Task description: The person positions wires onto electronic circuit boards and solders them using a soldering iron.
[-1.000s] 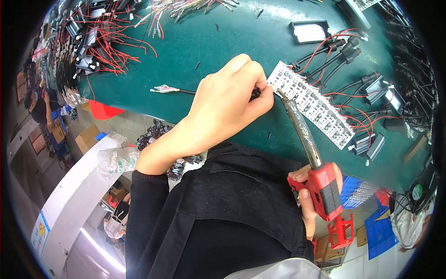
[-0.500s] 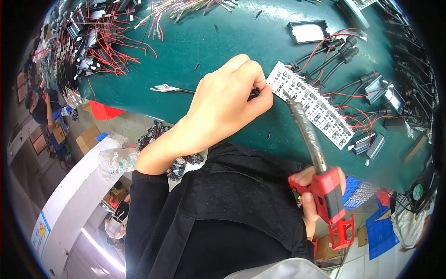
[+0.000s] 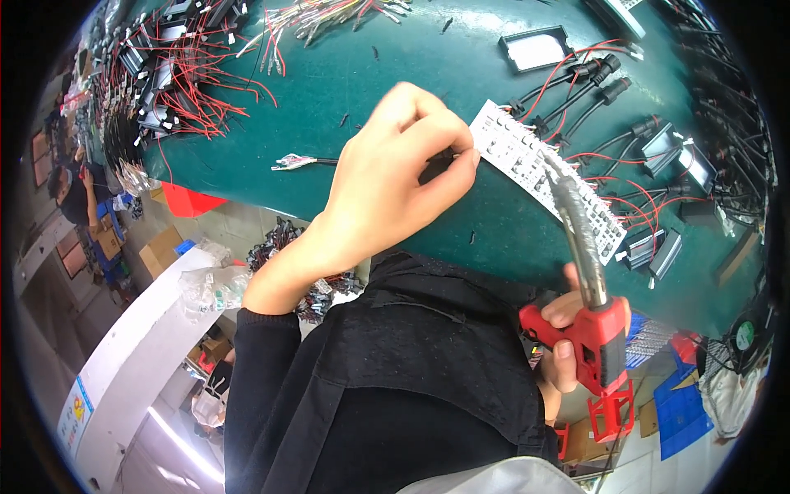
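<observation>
My left hand (image 3: 391, 169) is closed in a pinch over the green table, close to the left end of a white circuit board strip (image 3: 518, 154). A black cable (image 3: 326, 161) runs beneath it, with stripped wire ends (image 3: 295, 162) sticking out to the left; the fingers hide the cable's other end. Wrapped round the red grip of a soldering gun (image 3: 606, 339) is my right hand (image 3: 563, 356). The gun's long metal barrel (image 3: 581, 235) points up and away, its tip over the middle of the board. Whether the tip touches the board, I cannot tell.
Black connectors (image 3: 605, 90) with red wires line the board's far side. A black frame (image 3: 535, 49) lies at the back. Wired housings (image 3: 156, 115) crowd the far left, near a bundle of wires (image 3: 329, 16). A red bin (image 3: 189, 200) sits by the table's left edge.
My right hand and the soldering gun have shifted right, carrying the tip from near the board's left end toward its middle. My left hand has moved slightly left, still pinched.
</observation>
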### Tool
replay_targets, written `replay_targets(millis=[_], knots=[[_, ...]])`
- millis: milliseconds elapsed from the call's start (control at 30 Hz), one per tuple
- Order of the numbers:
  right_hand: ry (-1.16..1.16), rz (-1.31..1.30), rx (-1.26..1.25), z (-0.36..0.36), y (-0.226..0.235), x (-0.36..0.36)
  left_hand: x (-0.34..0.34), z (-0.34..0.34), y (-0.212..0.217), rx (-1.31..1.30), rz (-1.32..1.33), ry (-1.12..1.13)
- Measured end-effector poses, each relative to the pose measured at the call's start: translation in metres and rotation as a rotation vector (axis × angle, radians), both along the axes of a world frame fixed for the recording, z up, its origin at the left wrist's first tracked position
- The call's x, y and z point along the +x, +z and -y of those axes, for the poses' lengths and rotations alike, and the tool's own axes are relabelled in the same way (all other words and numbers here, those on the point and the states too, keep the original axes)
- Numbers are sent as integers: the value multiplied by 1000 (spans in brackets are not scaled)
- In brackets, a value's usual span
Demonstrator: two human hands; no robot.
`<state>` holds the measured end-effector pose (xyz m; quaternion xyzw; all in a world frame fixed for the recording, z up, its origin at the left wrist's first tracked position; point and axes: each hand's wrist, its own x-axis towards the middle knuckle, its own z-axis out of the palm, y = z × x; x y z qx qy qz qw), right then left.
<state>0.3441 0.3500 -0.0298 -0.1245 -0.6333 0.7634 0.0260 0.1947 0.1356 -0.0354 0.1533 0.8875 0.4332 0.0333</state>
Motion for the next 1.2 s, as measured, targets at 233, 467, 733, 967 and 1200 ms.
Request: replay_targets(millis=[233, 467, 733, 967, 1200], knots=[[-248, 97, 55, 13, 8, -14, 3, 1, -5, -114, 81, -68], [-200, 155, 54, 11, 10, -7, 3, -4, -11, 120, -35, -111], [-160, -71, -81, 0, -8, -10, 6, -13, -19, 47, -65, -165], [-35, 109, -132, -4, 4, 17, 4, -21, -14, -21, -33, -112], [124, 55, 28, -7, -7, 29, 3, -23, -14, -30, -22, -120]])
